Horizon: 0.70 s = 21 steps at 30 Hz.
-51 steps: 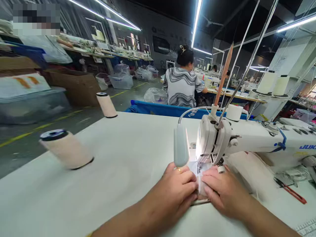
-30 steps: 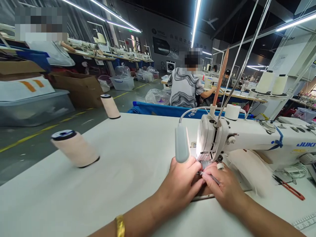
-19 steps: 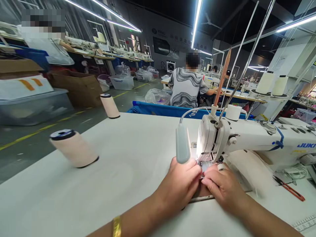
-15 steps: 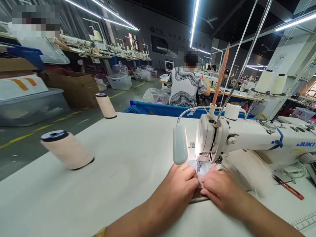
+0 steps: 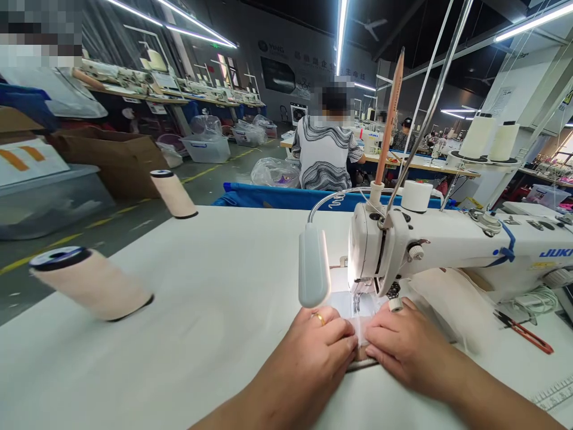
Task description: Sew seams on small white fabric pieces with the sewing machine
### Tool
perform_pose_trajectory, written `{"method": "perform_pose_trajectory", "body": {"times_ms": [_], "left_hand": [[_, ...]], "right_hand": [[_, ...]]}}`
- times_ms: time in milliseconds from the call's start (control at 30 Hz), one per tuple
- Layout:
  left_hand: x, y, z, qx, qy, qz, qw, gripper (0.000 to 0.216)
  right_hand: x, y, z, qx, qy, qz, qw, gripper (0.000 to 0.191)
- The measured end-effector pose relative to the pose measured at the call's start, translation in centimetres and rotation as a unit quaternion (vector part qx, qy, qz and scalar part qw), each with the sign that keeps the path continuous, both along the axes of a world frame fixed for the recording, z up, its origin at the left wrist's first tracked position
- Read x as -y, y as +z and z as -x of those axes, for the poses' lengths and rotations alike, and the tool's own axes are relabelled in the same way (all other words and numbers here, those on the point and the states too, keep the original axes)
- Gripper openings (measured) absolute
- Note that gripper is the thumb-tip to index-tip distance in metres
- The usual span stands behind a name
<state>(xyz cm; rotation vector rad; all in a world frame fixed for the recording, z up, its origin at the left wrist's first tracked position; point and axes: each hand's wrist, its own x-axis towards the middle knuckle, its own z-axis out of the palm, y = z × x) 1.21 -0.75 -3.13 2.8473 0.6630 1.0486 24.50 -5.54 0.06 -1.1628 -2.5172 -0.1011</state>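
Note:
A white sewing machine (image 5: 447,245) stands on a white table (image 5: 215,310). Under its needle lies a small white piece of fabric (image 5: 358,319). My left hand (image 5: 320,352) rests on the table just left of the piece, fingers curled and pressed on its edge. My right hand (image 5: 405,349) lies just right of it, fingers together and pressing it down. The fingertips of both hands almost meet in front of the presser foot. A grey lamp head (image 5: 314,275) on a bent neck hangs just above my left hand.
Two pale thread cones (image 5: 89,283) (image 5: 173,194) stand on the table's left side. Red-handled snips (image 5: 523,331) lie at the right by the machine. A person in a striped top (image 5: 326,155) sits with their back to me beyond a blue bin (image 5: 277,197).
Both hands had moved up close to the needle, pinching there. They have since drawn back toward me and now lie flatter on the fabric. The view has shifted slightly.

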Motion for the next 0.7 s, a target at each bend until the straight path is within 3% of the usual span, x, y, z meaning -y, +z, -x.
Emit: {"method": "perform_pose_trajectory", "body": {"times_ms": [133,367,533,700], "left_hand": [[-0.2,0.3,-0.2,0.014,0.009,-0.018,1.0,0.032],[-0.4,2.7,-0.2,-0.044,0.009,-0.026,0.999,0.034],[-1.0,1.7,-0.2,-0.035,0.026,-0.015,0.999,0.036],[-1.4,1.4,-0.1,-0.029,0.033,-0.006,0.999,0.037]], "right_hand": [[-0.3,-0.2,0.1,0.003,-0.009,0.001,1.0,0.012],[-0.8,-0.6,-0.1,0.004,-0.023,-0.005,1.0,0.012],[-1.0,-0.7,0.0,0.03,-0.047,-0.024,0.998,0.016],[-0.8,-0.5,0.3,0.001,-0.066,-0.028,0.997,0.008]]}}
